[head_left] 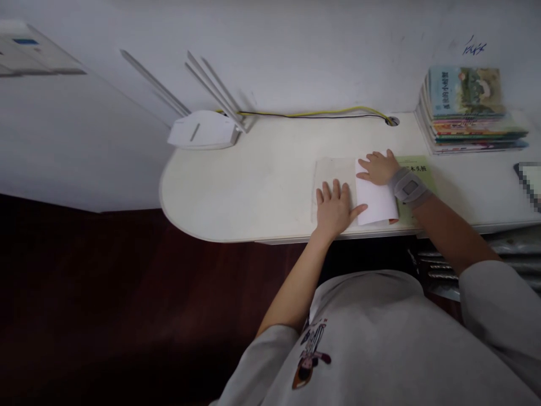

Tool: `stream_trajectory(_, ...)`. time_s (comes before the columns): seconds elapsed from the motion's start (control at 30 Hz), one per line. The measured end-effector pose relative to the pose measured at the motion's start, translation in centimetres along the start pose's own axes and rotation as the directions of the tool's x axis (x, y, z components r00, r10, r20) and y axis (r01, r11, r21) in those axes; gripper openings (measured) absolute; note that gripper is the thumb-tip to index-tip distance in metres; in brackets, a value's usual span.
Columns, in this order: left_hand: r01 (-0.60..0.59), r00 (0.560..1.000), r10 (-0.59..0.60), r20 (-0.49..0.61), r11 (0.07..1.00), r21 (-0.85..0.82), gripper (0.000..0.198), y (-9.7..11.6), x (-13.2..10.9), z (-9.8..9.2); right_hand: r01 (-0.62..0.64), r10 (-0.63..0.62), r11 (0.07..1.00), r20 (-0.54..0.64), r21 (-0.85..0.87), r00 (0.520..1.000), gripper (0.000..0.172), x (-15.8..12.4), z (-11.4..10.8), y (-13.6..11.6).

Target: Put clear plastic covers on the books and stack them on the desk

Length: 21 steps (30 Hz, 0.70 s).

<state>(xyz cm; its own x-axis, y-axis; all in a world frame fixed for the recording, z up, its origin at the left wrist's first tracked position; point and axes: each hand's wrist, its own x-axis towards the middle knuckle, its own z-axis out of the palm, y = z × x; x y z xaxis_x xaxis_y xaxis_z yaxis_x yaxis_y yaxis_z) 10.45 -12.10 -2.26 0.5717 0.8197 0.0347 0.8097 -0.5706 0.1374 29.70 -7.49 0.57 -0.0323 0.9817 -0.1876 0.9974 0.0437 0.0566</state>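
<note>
A thin book with a pale green cover [424,177] lies near the desk's front edge. Its white inner cover flap [374,203] is folded over to the left, on top of a clear plastic sheet [327,168] that looks like a book sleeve. My left hand [333,208] rests flat on the clear sheet with fingers spread, its thumb reaching the white flap. My right hand [377,167] lies across the upper part of the white flap, fingers spread. A grey band with a device circles the right wrist.
A white router [204,131] with tall antennas stands at the back left. Yellow and black cables [313,114] run along the wall to a desk hole [393,121]. Stacked picture books [469,121] stand back right. A dark-edged device [530,180] lies at the far right.
</note>
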Motion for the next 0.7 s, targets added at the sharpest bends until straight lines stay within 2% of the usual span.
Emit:
stream_trajectory(0.27, 0.012, 1.000, -0.012, 0.007, 1.000, -0.016, 0.089, 0.11, 0.15, 0.33, 0.007, -0.007, 1.000, 0.007, 0.003, 1.000, 0.064, -0.51, -0.79, 0.00)
stream_trajectory(0.4, -0.005, 1.000, 0.005, 0.012, 1.000, -0.024, 0.083, -0.31, 0.13, 0.37, -0.008, 0.007, 1.000, 0.015, 0.023, 1.000, 0.064, -0.39, -1.01, 0.11)
stream_trajectory(0.53, -0.053, 0.999, 0.053, 0.008, 0.998, -0.046, 0.082, -0.49, 0.04, 0.31, 0.056, -0.057, 0.996, 0.023, 0.067, 0.998, 0.060, -0.28, -0.88, 0.42)
stream_trajectory(0.6, -0.051, 0.999, 0.051, 0.000, 0.997, -0.050, 0.084, -0.44, 0.01, 0.30, 0.071, -0.070, 0.993, -0.012, 0.096, 0.997, 0.058, -0.44, -0.70, 0.45)
stream_trajectory(0.7, -0.039, 0.999, 0.039, -0.009, 0.998, -0.046, 0.085, -0.36, -0.01, 0.34, 0.026, -0.012, 0.991, -0.107, 0.129, 0.994, 0.053, -0.93, -0.52, 0.18)
